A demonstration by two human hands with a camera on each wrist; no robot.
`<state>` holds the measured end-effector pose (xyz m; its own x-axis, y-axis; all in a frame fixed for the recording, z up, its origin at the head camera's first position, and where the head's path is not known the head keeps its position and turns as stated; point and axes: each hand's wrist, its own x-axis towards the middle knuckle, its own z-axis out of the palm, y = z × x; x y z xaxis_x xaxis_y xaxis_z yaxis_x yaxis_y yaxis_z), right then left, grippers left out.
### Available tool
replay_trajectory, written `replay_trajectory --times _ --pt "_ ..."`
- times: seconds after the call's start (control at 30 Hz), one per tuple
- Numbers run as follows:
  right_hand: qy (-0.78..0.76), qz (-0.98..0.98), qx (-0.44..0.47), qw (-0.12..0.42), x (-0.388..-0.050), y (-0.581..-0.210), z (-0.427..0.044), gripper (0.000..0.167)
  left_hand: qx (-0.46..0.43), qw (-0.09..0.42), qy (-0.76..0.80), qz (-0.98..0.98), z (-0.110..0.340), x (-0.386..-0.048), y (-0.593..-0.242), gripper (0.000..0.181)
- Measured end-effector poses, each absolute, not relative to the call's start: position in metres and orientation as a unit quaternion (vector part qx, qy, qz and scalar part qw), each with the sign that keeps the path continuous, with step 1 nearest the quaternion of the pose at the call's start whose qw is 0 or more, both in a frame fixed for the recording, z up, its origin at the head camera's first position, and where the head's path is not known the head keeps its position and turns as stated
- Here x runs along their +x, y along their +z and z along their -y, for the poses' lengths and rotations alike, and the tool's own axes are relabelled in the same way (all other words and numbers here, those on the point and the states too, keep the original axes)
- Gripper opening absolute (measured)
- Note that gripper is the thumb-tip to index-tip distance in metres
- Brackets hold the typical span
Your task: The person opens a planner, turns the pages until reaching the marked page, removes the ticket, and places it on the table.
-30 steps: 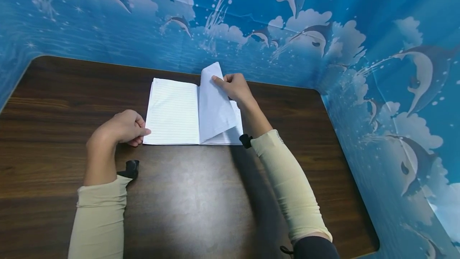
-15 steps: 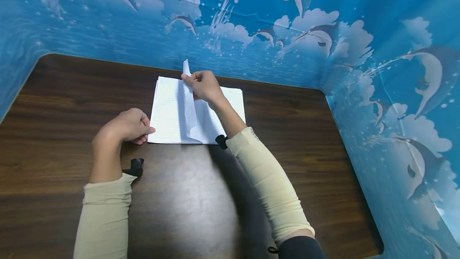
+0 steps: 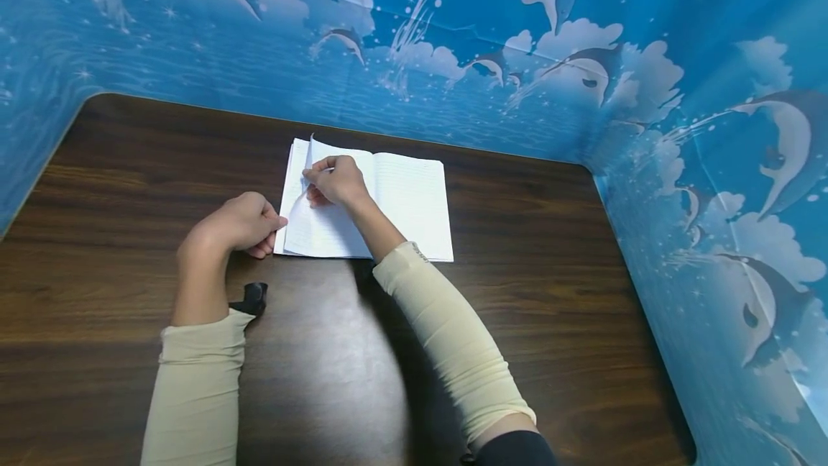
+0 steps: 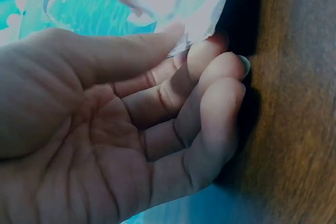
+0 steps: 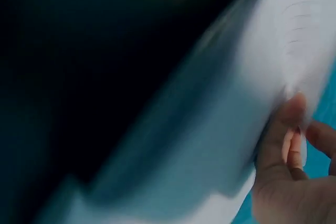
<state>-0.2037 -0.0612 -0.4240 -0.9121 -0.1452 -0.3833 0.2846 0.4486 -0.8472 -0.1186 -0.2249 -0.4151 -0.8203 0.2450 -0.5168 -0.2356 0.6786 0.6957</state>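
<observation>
An open notebook (image 3: 414, 207) with lined white pages lies near the far side of the table. My left hand (image 3: 242, 224) pinches its left edge between thumb and fingers; in the left wrist view the thumb (image 4: 136, 51) presses on the paper from above, with the fingers curled below. Over the left half, my right hand (image 3: 338, 182) pinches the outer edge of a page (image 3: 309, 153), which stands partly raised and bent. The right wrist view shows the thumb (image 5: 286, 119) and fingers holding that page. Part of the left half is hidden under the right hand.
The dark wood-grain table (image 3: 550, 308) stretches around the notebook on every side. A blue curtain (image 3: 259, 56) printed with dolphins hangs behind the table and along its right side. A black strap-on device (image 3: 252, 299) sits at the left wrist.
My right hand has carried the page from the right side over to the left half, uncovering the lined right page. The left hand keeps its grip on the left edge.
</observation>
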Motion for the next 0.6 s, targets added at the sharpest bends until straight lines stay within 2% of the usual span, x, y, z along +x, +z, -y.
replay_trajectory --times 0.1,0.2,0.5,0.6 --pt "-0.483 -0.853 0.051 0.190 -0.202 -0.429 0.065 0.013 0.008 0.294 0.405 -0.866 0.224 -0.119 -0.416 0.052" --pt "-0.469 -0.863 0.049 0.182 -0.201 -0.432 0.067 0.014 0.009 0.294 0.410 -0.863 0.222 -0.120 -0.415 0.057" --pt "-0.438 -0.882 0.019 0.173 -0.200 -0.436 0.069 0.015 0.019 0.297 0.388 -0.872 0.223 -0.119 -0.415 0.035" --pt "-0.404 -0.901 -0.013 0.156 -0.197 -0.438 0.070 0.013 0.017 0.296 0.383 -0.875 0.223 -0.119 -0.416 0.033"
